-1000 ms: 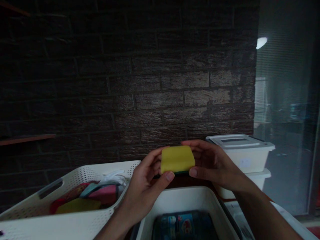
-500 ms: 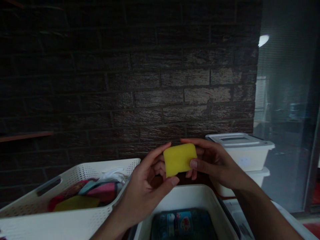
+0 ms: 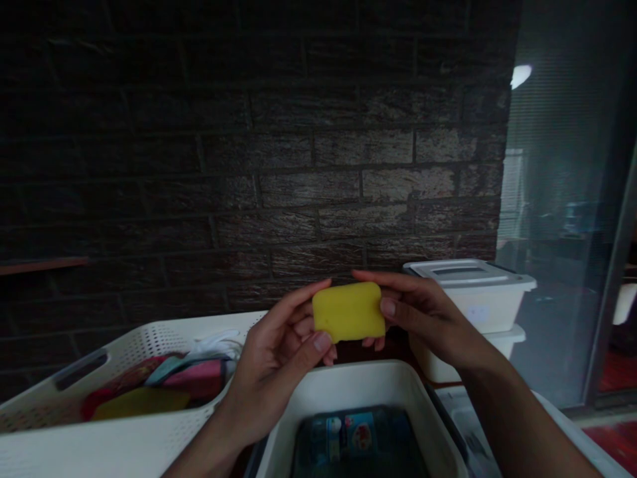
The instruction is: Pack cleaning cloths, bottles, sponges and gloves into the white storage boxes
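Note:
A yellow sponge [image 3: 349, 311], a small rounded block, is held up between my two hands. My left hand [image 3: 283, 352] grips its left end, the thumb on the lower left corner and the fingers behind. On the right end, my right hand [image 3: 428, 318] pinches it, thumb in front and index finger stretched along above the top edge. Below the sponge stands a white bin [image 3: 383, 375] with a dark bottle [image 3: 348, 438] lying in it, its label blue and red.
At left is a white perforated basket [image 3: 164, 332] holding cloths [image 3: 194, 378] and a yellow piece [image 3: 142, 403]. Stacked lidded white boxes [image 3: 490, 309] stand at right. Behind rises a dark brick wall [image 3: 279, 186], with a glass panel [image 3: 552, 265] beside it.
The sponge has turned to show its broad face more squarely, and my left thumb has shifted onto its lower left corner. The whole view has shifted slightly.

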The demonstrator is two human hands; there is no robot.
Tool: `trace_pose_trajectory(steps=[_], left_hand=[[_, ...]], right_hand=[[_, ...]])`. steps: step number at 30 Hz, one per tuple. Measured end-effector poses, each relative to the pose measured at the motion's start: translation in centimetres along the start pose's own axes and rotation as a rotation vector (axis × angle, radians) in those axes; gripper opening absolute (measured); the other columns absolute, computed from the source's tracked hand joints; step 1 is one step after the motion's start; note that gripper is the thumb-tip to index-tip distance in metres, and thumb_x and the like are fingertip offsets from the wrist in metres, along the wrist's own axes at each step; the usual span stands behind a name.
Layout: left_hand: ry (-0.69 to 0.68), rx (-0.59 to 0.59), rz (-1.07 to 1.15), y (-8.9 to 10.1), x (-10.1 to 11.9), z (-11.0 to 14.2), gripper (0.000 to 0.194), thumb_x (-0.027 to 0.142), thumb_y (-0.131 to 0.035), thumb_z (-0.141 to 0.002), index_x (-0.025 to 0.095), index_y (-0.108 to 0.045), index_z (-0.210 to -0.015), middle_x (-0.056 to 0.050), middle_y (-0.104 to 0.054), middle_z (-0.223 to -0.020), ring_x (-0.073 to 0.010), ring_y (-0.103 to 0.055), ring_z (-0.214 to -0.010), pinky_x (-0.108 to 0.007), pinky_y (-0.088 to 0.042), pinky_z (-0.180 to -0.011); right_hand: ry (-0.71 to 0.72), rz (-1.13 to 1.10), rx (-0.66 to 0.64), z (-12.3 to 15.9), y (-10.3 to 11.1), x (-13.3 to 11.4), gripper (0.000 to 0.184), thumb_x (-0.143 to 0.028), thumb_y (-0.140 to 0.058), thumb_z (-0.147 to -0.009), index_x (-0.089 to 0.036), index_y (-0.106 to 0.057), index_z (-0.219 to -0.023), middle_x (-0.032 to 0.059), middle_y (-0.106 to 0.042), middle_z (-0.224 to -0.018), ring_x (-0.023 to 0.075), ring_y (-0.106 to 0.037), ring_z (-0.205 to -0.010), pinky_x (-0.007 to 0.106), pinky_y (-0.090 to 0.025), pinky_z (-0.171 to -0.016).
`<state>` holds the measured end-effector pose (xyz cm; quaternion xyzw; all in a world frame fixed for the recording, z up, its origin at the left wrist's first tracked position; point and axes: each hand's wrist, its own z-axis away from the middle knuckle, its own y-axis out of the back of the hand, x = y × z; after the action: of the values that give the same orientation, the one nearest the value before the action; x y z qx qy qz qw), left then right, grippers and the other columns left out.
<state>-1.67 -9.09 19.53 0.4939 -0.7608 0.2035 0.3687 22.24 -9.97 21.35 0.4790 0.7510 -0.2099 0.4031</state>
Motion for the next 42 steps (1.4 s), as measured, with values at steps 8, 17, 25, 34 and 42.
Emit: trace_pose_trajectory(steps=[8,17,25,34,42], left_hand=[[-0.011,0.009,-0.016,-0.3,-0.2,0.0,0.050,0.023,-0.072,-0.093,0.033,-0.060,-0.140,-0.004,-0.071,-0.101,-0.0125,-0.067,-0.074,-0.022,-0.057,-0.067],[-0.008,0.007,-0.001,-0.6,0.0,-0.1,0.050,0.023,-0.076,-0.089,0.032,-0.063,-0.136,-0.009,-0.069,-0.130,-0.0252,-0.073,-0.102,-0.036,-0.064,-0.082],[0.006,0.108,-0.052,-0.6,-0.5,-0.2,0.039,0.025,-0.078,-0.087,0.030,-0.066,-0.124,-0.005,-0.071,-0.116,-0.0199,-0.074,-0.085,-0.032,-0.065,-0.072],[-0.015,0.146,-0.127,-0.4,-1.1,0.1,0.050,0.026,-0.075,-0.090,0.034,-0.059,-0.137,-0.004,-0.069,-0.114,-0.0152,-0.071,-0.078,-0.030,-0.064,-0.075],[0.014,0.074,-0.083,-0.7,0.0,-0.2,0.030,0.034,-0.073,-0.092,0.026,-0.071,-0.121,-0.005,-0.075,-0.106,-0.0176,-0.073,-0.082,-0.028,-0.062,-0.077]], right_hand=[[0.036,-0.036,-0.056,0.0,-0.2,0.0,0.065,-0.023,-0.080,-0.088,-0.029,-0.056,-0.148,0.0071,-0.074,-0.115,0.0168,-0.072,-0.092,0.028,-0.060,-0.077],[0.061,0.011,-0.015,-0.2,-0.2,0.5,0.058,-0.019,-0.081,-0.086,-0.029,-0.063,-0.140,0.0053,-0.073,-0.116,0.0212,-0.069,-0.112,0.035,-0.058,-0.094],[0.041,0.051,0.003,-0.2,-0.4,0.9,0.055,-0.025,-0.079,-0.088,-0.027,-0.062,-0.141,0.0066,-0.073,-0.115,0.0194,-0.070,-0.102,0.038,-0.058,-0.096],[-0.018,0.142,0.041,-0.3,0.0,1.2,0.051,-0.031,-0.078,-0.090,-0.026,-0.064,-0.139,0.0034,-0.075,-0.100,0.0078,-0.062,-0.061,0.018,-0.052,-0.054],[0.018,0.102,-0.016,-0.3,-0.1,1.2,0.047,-0.025,-0.080,-0.087,-0.026,-0.069,-0.132,0.0058,-0.077,-0.103,0.0192,-0.072,-0.094,0.032,-0.062,-0.082]])
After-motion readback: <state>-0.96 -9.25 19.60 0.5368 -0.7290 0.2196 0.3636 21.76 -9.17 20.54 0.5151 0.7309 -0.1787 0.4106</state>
